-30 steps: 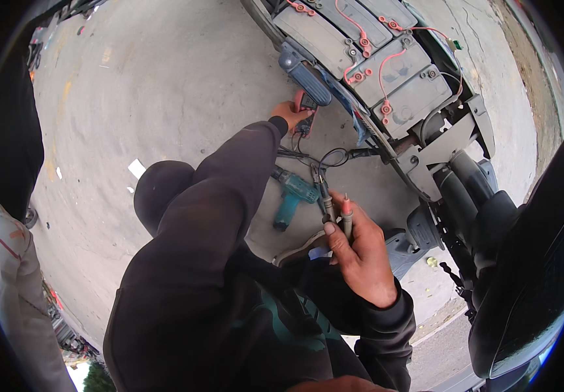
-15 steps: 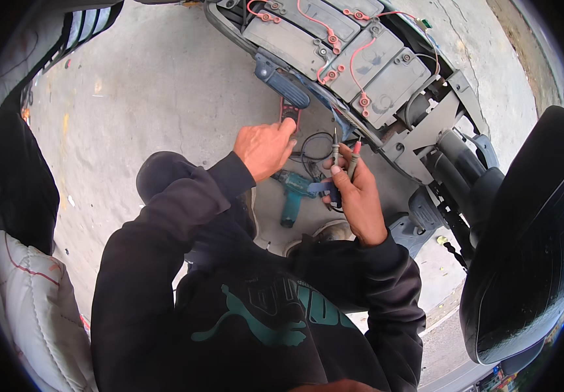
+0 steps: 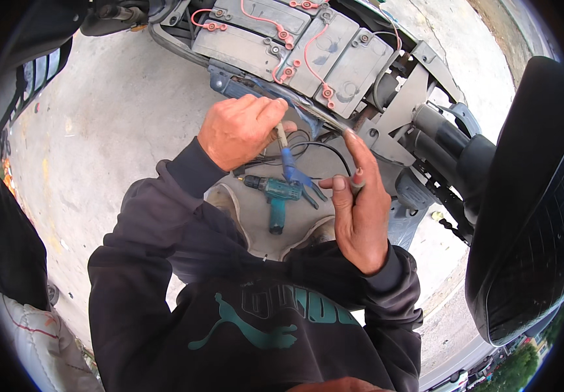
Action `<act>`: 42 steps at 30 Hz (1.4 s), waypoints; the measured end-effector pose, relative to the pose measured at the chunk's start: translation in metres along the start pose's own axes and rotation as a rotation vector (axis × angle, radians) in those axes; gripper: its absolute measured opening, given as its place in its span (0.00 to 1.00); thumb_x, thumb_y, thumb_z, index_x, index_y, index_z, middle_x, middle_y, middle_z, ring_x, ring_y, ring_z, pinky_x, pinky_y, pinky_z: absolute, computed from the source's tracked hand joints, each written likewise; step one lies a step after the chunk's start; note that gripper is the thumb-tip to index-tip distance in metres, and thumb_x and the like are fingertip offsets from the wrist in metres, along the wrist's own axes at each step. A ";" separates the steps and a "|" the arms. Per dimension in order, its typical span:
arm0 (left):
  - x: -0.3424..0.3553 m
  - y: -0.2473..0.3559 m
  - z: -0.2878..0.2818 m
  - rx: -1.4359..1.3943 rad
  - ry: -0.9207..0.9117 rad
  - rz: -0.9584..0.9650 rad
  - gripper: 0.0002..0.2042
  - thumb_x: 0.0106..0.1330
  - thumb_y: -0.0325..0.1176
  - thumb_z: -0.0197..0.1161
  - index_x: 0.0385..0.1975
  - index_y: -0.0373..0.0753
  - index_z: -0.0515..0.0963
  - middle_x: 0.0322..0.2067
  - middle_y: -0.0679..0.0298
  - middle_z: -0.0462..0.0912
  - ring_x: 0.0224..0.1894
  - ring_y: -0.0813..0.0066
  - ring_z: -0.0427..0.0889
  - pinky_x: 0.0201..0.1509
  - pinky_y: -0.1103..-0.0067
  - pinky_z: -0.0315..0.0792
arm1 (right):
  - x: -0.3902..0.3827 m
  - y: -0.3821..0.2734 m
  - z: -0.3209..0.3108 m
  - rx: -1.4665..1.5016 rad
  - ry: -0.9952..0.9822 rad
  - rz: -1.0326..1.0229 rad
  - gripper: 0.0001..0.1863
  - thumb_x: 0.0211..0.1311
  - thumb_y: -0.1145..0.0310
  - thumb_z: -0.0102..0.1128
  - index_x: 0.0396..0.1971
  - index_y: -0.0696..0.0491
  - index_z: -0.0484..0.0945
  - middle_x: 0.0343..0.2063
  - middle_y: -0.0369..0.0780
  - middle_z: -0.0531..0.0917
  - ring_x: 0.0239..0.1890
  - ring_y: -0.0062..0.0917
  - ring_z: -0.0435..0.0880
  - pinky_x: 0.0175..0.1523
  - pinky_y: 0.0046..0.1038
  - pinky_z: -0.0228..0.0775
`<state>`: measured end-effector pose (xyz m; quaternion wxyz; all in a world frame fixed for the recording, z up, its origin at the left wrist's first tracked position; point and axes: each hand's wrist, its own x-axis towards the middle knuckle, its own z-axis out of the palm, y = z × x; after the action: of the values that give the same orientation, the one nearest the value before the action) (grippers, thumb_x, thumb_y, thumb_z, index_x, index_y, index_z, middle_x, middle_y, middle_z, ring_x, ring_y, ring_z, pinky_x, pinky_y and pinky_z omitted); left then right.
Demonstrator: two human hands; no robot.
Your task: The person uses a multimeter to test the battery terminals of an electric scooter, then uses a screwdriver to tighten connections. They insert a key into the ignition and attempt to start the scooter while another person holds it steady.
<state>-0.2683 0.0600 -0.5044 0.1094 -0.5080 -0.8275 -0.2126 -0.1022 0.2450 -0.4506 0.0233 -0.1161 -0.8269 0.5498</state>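
Note:
My left hand point(image 3: 239, 130) is closed below the edge of the vehicle's frame. From under its fingers comes a slim grey handle point(image 3: 282, 136), which looks like a test probe. Just below it is a blue-handled tool point(image 3: 291, 166) like pliers; whether it touches the hand I cannot tell. My right hand point(image 3: 365, 215) pinches a red-ended test probe point(image 3: 358, 179) between thumb and fingers, while its index finger reaches up to the frame edge. Black leads point(image 3: 324, 147) loop between the hands. Beyond them sits a bank of grey batteries point(image 3: 301, 49) with red jumper wires point(image 3: 309, 55).
A teal cordless drill point(image 3: 275, 196) lies on the concrete between my shoes point(image 3: 230, 206). To the right are a black seat point(image 3: 524, 215) and a dark cylindrical part point(image 3: 448, 134). A white quilted cover point(image 3: 40, 346) hangs at the lower left.
My left hand has left the red multimeter, which no longer shows, and grips the grey handle. My right hand, which held two probes, has one showing. The view has shifted, moving the batteries left.

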 end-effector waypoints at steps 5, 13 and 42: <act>0.016 -0.010 -0.012 -0.579 0.197 -0.468 0.15 0.68 0.28 0.63 0.54 0.43 0.78 0.30 0.64 0.81 0.28 0.74 0.80 0.30 0.81 0.73 | 0.019 0.009 -0.032 0.307 0.051 0.351 0.24 0.82 0.58 0.40 0.64 0.61 0.67 0.31 0.36 0.79 0.21 0.15 0.78 0.25 0.17 0.66; 0.024 0.021 0.000 -0.725 -0.213 -0.233 0.11 0.66 0.19 0.61 0.47 0.35 0.76 0.38 0.61 0.81 0.39 0.71 0.84 0.42 0.77 0.78 | 0.045 0.017 -0.041 0.907 0.223 0.327 0.17 0.80 0.61 0.43 0.53 0.59 0.70 0.31 0.35 0.75 0.30 0.17 0.77 0.30 0.17 0.65; 0.032 0.047 0.018 -1.553 -0.764 -0.541 0.19 0.78 0.45 0.50 0.56 0.36 0.66 0.50 0.53 0.79 0.56 0.67 0.79 0.59 0.69 0.75 | 0.013 -0.020 -0.002 0.148 -0.484 -0.375 0.09 0.62 0.75 0.66 0.41 0.56 0.78 0.41 0.42 0.86 0.40 0.39 0.86 0.43 0.34 0.78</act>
<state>-0.2406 0.1117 -0.4961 -0.5996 -0.2632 -0.5223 -0.5463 -0.1175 0.2422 -0.4329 -0.0647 0.1749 -0.7732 0.6061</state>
